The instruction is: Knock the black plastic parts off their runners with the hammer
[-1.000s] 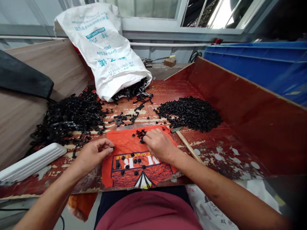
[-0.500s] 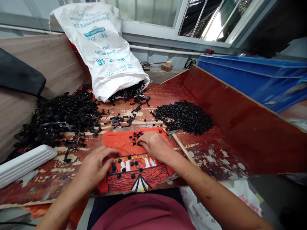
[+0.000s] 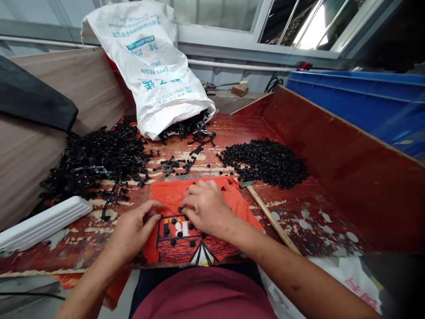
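An orange printed cloth (image 3: 242, 212) lies on the worn red table (image 3: 299, 221) right in front of me, with several small black plastic caps (image 3: 181, 242) set on it. My right hand (image 3: 206, 207) rests palm down on the cloth, its fingertips on a little cluster of black caps near the cloth's middle. My left hand (image 3: 134, 228) sits at the cloth's left edge, fingers curled together beside the right fingertips. Whether it pinches a cap is hidden.
A tangled heap of black plastic sprues (image 3: 96, 161) lies at left. A pile of loose black caps (image 3: 265, 161) sits at right. A white resin sack (image 3: 156, 71) spills parts at the back. A wooden stick (image 3: 272, 219), a white plastic piece (image 3: 43, 223) and a blue crate (image 3: 358, 102) lie around.
My right hand slid from the far part of the cloth toward me, dragging caps along. My left hand moved right to meet it.
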Demonstrator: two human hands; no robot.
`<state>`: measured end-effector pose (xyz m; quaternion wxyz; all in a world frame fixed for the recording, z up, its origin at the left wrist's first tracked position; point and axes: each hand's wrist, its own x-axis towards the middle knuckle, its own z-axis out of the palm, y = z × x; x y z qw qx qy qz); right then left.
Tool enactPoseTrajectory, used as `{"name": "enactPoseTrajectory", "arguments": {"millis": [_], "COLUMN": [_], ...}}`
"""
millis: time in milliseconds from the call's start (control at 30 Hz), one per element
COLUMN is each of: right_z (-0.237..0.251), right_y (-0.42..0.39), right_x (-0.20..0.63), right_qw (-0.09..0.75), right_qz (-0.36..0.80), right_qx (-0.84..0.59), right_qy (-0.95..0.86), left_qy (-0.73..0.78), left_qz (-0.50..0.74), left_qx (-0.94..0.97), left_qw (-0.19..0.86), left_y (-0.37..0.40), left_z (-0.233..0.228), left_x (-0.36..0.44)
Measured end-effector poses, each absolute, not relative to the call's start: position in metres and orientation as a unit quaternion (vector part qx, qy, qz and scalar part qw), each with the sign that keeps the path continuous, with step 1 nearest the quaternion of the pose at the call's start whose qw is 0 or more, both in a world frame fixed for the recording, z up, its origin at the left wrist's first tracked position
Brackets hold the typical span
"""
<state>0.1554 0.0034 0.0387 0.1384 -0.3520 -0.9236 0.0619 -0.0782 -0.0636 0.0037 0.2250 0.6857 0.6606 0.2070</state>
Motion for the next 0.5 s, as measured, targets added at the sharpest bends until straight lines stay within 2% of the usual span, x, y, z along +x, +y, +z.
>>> {"name": "enactPoseTrajectory", "arguments": {"millis": [267,400,500], "right_z": [0.016,0.021,0.026], "right_y": [0.006,0.012,0.024], "right_x": [0.094,0.112,0.147], "right_qw": [0.095,0.106,0.137], "right_qz": [0.065,0.077,0.077], "right_qx": [-0.283,-0.306,-0.373], "right_qy": [-0.952,-0.943,-0.915], "left_qy": [0.654,0.644,0.66], "left_qz": [0.256,0.276,0.287], "left_qx": [0.669,0.626,0.604], "left_qw": [0.242,0.342,0.343], "left_y": [-0.083,-0.09,-0.092], "left_z": [-0.016,-0.009,-0.002], "left_x": [-0.073,-0.076,-0.075]}}
